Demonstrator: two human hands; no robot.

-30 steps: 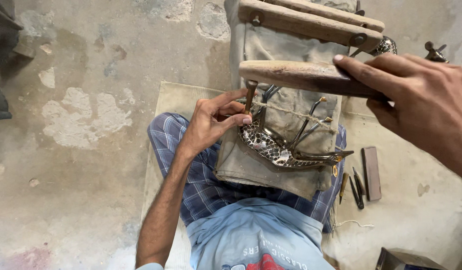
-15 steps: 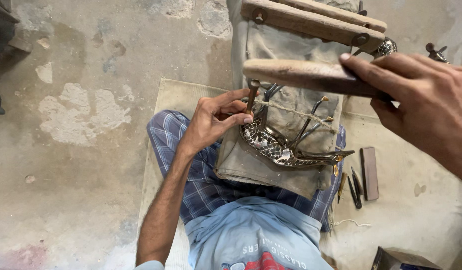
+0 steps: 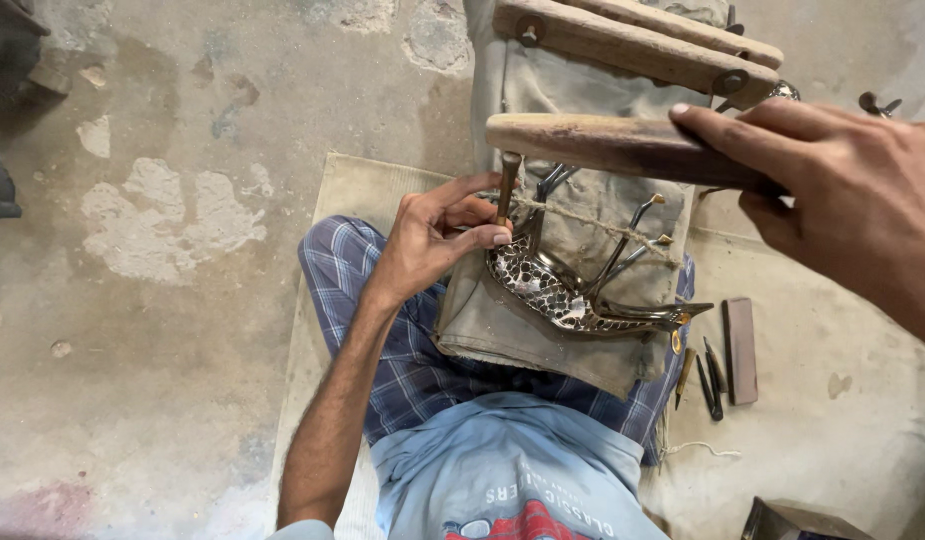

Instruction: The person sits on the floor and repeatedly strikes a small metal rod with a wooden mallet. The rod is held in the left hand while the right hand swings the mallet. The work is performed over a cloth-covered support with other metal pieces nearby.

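Head view: the figurine point(image 3: 582, 290), a patterned metal animal, lies on a canvas cloth point(image 3: 502, 320) across the person's lap. Its long axis runs from upper left to lower right, its thin legs sticking up and to the right under a string point(image 3: 622, 225).

The left hand point(image 3: 432, 240) has its fingers curled, pinching a punch point(image 3: 506, 185) that stands nearly upright with its tip on the figurine's left end. The right hand point(image 3: 842, 190) is closed around one wooden mallet point(image 3: 612, 145), held almost level, its free end just above the punch's head. Behind it, one wooden clamp point(image 3: 632, 45) of two bars slants across the cloth.

To the right, on the mat point(image 3: 832, 340), lie about three thin tools point(image 3: 707, 375) and one flat stone point(image 3: 740, 350), just beside the lap. Left of the mat there is bare, patchy concrete floor point(image 3: 152, 250).
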